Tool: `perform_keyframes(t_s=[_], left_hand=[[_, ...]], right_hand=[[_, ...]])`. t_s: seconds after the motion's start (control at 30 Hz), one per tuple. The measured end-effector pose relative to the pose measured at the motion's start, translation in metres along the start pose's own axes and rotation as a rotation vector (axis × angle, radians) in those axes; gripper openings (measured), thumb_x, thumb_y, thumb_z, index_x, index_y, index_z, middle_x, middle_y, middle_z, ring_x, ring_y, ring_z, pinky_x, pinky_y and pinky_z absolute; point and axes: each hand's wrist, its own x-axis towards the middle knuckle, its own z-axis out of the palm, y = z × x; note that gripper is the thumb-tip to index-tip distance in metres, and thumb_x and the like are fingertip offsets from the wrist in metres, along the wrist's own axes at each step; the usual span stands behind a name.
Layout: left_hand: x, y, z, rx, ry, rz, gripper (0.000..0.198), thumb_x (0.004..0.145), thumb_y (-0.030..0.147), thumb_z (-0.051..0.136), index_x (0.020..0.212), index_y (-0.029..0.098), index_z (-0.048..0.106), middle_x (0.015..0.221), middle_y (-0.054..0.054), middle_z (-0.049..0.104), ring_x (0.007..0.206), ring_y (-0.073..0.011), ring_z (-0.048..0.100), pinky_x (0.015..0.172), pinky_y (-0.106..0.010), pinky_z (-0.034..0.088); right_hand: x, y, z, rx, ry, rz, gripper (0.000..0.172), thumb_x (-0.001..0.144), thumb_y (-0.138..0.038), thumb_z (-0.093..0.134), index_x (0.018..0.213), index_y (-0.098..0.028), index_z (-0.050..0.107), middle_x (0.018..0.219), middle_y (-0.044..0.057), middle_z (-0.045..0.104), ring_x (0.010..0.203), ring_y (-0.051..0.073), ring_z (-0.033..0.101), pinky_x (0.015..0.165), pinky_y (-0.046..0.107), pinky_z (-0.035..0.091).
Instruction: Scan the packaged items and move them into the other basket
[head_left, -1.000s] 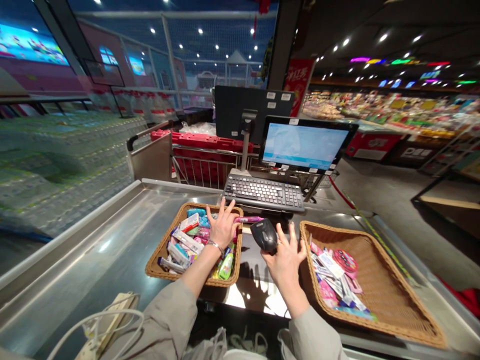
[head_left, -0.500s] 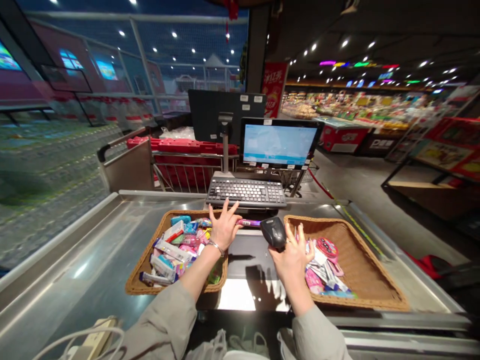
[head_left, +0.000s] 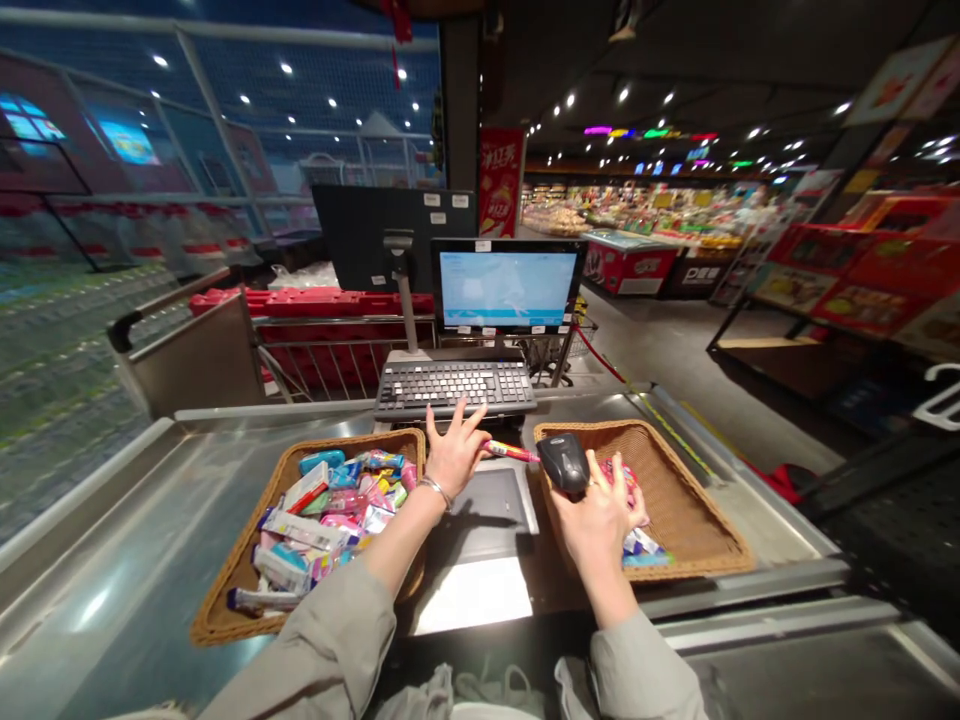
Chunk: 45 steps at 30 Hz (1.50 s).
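Note:
Between thumb and fingers, my left hand (head_left: 454, 455) pinches a slim pink-and-red stick-shaped packaged item (head_left: 512, 452), its other fingers spread above the near edge of the keyboard. My right hand (head_left: 595, 515) is closed around a black barcode scanner (head_left: 564, 463), whose head is beside the item's right end. Left of my left hand, a wicker basket (head_left: 281, 470) is filled with many small colourful packages (head_left: 341, 510). A second wicker basket (head_left: 701, 505) lies under and beyond my right hand; a few packages (head_left: 641, 545) show in it, partly hidden by that hand.
A black keyboard (head_left: 454, 386) and a lit monitor (head_left: 506, 288) stand behind the baskets, with a second screen's back (head_left: 390, 235) to the left. The metal counter (head_left: 127, 545) has raised edges. A flat grey panel (head_left: 491, 500) lies between the baskets.
The view has turned to the right. A pink-and-red item is in my left hand where a purple one showed before. The scanner now sits over the right basket's near-left edge.

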Motion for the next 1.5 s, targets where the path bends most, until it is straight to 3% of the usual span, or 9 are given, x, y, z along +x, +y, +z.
perform_keyframes(t_s=[0.4,0.6,0.8,1.0,1.2,1.3,1.5], left_hand=[[0.031,0.044,0.038,-0.045,0.014,0.123,0.012,0.091,0.034,0.055,0.092,0.028,0.065,0.142,0.0,0.051,0.142,-0.0285,0.03,0.109,-0.073,-0.007],[0.04,0.065,0.057,-0.071,0.0,0.19,0.01,0.091,0.029,0.055,0.09,0.027,0.065,0.142,0.001,0.051,0.142,-0.0277,0.029,0.109,-0.072,-0.011],[0.041,0.082,0.084,-0.061,-0.077,0.277,0.011,0.092,0.024,0.054,0.09,0.025,0.064,0.142,0.0,0.051,0.143,-0.0276,0.026,0.108,-0.073,-0.012],[0.043,0.099,0.111,-0.076,-0.156,0.376,0.016,0.094,0.022,0.049,0.093,0.025,0.064,0.142,0.001,0.052,0.144,-0.026,0.025,0.107,-0.074,-0.012],[0.047,0.116,0.125,-0.143,-0.231,0.418,0.018,0.095,0.023,0.048,0.101,0.028,0.065,0.142,0.002,0.051,0.144,-0.0267,0.023,0.107,-0.076,-0.006],[0.047,0.124,0.127,-0.158,-0.258,0.404,0.019,0.094,0.025,0.05,0.105,0.031,0.064,0.146,0.001,0.047,0.145,-0.0285,0.02,0.107,-0.077,-0.002],[0.049,0.123,0.123,-0.116,-0.244,0.24,0.032,0.095,0.019,0.041,0.119,0.03,0.059,0.151,-0.002,0.04,0.145,-0.03,0.021,0.107,-0.077,0.0]], right_hand=[[0.013,0.05,-0.008,-0.087,0.025,0.121,0.048,0.081,-0.052,0.047,0.106,-0.016,0.067,0.122,0.012,0.064,0.134,0.028,0.033,0.105,0.05,0.013],[0.02,0.068,-0.016,-0.1,0.03,0.22,0.054,0.081,-0.054,0.045,0.113,-0.015,0.064,0.123,0.014,0.063,0.134,0.028,0.032,0.102,0.051,0.02],[0.02,0.087,-0.014,-0.151,0.019,0.261,0.056,0.082,-0.052,0.043,0.118,-0.013,0.062,0.124,0.016,0.062,0.133,0.029,0.033,0.103,0.052,0.016],[0.02,0.101,-0.005,-0.148,0.015,0.299,0.051,0.08,-0.049,0.046,0.113,-0.015,0.065,0.126,0.014,0.061,0.132,0.029,0.034,0.099,0.05,0.021],[0.018,0.113,0.004,-0.156,-0.016,0.306,0.046,0.078,-0.046,0.048,0.106,-0.016,0.068,0.123,0.013,0.063,0.132,0.03,0.034,0.1,0.052,0.021],[0.018,0.117,0.007,-0.152,-0.019,0.323,0.044,0.077,-0.046,0.048,0.102,-0.017,0.07,0.123,0.013,0.063,0.131,0.031,0.035,0.1,0.053,0.021],[0.019,0.116,0.007,-0.163,-0.047,0.346,0.051,0.078,-0.05,0.047,0.11,-0.016,0.067,0.125,0.014,0.062,0.131,0.03,0.035,0.1,0.051,0.021]])
